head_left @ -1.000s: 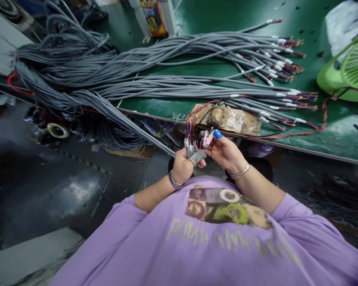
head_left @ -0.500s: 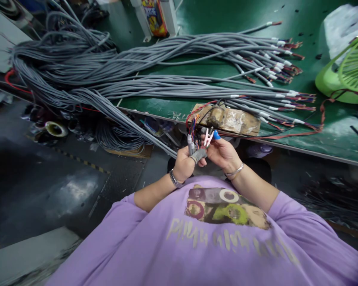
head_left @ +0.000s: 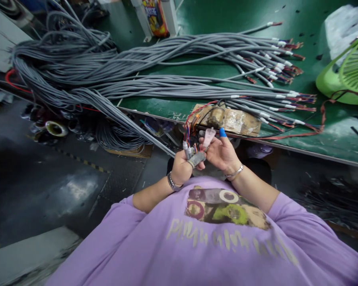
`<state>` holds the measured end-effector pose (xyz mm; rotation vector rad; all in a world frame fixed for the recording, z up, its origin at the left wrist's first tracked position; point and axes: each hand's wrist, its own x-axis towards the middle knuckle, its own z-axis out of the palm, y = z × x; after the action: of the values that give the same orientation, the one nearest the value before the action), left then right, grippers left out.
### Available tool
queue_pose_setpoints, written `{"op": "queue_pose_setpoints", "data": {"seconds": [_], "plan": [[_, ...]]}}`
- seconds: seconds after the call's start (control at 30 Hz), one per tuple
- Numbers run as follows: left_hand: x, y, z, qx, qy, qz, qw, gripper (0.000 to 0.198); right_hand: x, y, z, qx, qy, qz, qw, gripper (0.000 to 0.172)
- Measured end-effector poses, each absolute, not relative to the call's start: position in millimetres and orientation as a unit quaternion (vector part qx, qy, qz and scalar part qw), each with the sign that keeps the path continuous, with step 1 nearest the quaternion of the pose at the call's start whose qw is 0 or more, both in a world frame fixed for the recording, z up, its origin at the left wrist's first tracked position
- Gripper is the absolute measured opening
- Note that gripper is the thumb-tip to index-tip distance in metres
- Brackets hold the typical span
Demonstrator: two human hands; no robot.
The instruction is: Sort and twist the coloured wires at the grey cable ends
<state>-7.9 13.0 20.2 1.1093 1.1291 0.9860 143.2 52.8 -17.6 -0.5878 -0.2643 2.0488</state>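
The left hand (head_left: 181,167) has its fingers closed around the cables (head_left: 185,147), just off the near edge of the counter (head_left: 340,135); coloured wires (head_left: 187,129) rise beyond the grip. A grey cover (head_left: 195,159) wraps its thumb. Close by, the right hand (head_left: 222,154) lies open, palm up, its thumb — under a blue cap (head_left: 222,132) — apart from the pink clip (head_left: 209,138) at its fingers; whether these touch the clip, one cannot tell. Beyond sit a block (head_left: 244,121) and, farther, grey bundles (head_left: 179,89); a green fan (head_left: 329,82) stands right.
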Motion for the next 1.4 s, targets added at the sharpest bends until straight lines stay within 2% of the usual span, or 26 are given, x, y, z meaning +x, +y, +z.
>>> {"op": "queue_pose_setpoints", "data": {"seconds": [0.13,0.27,0.33,0.53,0.63,0.93,1.17,1.4], "plan": [[-15,8,16,0.512,0.474,0.443,0.563,0.04,145,53,-14,-0.262,-0.131,0.843,0.452,0.054],[-13,8,15,0.526,0.482,0.462,0.526,0.04,145,52,-9,-0.3,-0.141,0.822,0.463,0.034],[-10,10,13,0.532,0.482,0.472,0.512,0.038,145,51,-9,-0.32,-0.142,0.807,0.476,0.03],[-6,16,-1,0.575,0.467,0.482,0.467,0.033,142,52,-9,-0.368,-0.173,0.762,0.503,0.041],[-5,18,-4,0.552,0.48,0.493,0.471,0.036,144,53,-8,-0.378,-0.18,0.759,0.499,0.04],[-6,19,-7,0.557,0.483,0.483,0.472,0.033,146,54,-13,-0.312,-0.137,0.8,0.494,0.019],[-5,19,-9,0.566,0.484,0.472,0.472,0.031,140,55,-20,-0.292,-0.123,0.791,0.524,0.024],[-7,17,-5,0.569,0.477,0.473,0.475,0.026,139,50,-16,-0.291,-0.112,0.799,0.514,0.022]]}}
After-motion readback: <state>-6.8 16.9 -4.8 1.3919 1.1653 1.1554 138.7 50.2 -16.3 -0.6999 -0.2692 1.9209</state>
